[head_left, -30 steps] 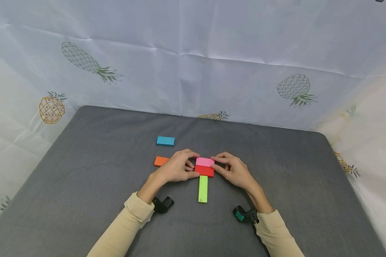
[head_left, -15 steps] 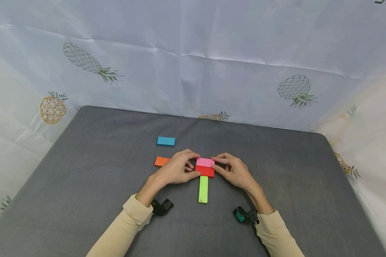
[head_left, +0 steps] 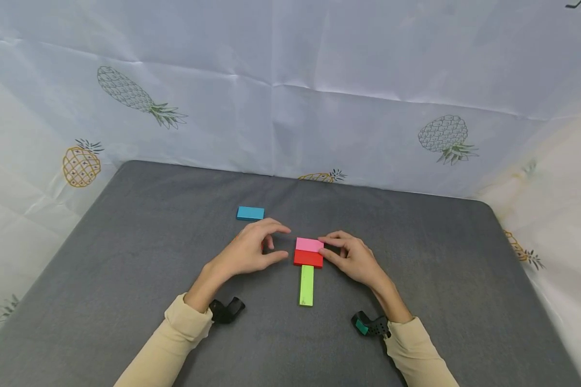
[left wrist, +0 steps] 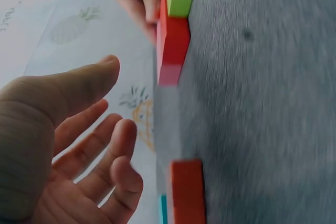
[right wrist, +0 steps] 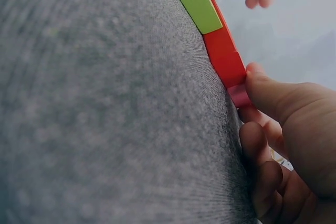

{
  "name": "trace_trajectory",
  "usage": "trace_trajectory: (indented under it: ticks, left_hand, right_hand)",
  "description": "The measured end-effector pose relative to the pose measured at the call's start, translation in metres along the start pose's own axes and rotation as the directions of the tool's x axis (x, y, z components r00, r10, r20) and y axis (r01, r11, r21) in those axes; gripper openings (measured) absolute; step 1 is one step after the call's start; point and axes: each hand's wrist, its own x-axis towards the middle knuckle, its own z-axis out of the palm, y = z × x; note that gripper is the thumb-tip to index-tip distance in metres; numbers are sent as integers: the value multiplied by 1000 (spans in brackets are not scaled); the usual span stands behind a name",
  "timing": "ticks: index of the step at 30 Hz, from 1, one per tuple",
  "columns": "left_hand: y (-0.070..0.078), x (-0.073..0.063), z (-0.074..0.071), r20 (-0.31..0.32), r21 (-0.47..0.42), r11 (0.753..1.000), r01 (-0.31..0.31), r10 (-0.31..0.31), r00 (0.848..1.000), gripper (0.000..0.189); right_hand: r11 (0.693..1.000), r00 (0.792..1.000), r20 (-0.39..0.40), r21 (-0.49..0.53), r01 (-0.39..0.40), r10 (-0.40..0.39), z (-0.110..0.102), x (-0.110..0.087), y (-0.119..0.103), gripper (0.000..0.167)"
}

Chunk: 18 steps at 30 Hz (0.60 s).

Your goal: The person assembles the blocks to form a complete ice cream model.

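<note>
Right hand [head_left: 355, 260] pinching pink block [head_left: 307, 245]; left hand [head_left: 246, 251] spread, empty.
Pink block's against red block [head_left: 307, 258], well in from the far edge of the desk [head_left: 426, 269]; careless right-hand twist could skew them.

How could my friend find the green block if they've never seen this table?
On the big dark grey table, find the right hand, then the pink block and red block beside it. The lime-green block sticks out from the red block's near edge. It's the only green block, and it points lengthwise while pink and red lie crosswise.
</note>
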Motion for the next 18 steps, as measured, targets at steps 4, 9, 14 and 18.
trace_trajectory:
  ticks: [4,9,14,18]
  left_hand:
    - [-4,-5,-10,-5,13,1000,29,-29,1000,46]
    - [-9,-12,-21,-8,21,998,56,-56,998,45]
    - [-17,-19,-30,5,40,998,58,-59,998,44]
    - [-24,-25,-37,24,61,996,63,-64,998,41]
  right_hand:
    - [1000,1000,-1,-2,9,-9,0,-1,1,35]
    - [1000,1000,-2,3,12,-12,0,-1,1,35]
    - [1000,1000,2,-4,2,-2,0,-1,0,36]
    - [1000,1000,0,-4,5,-5,1,-2,1,36]
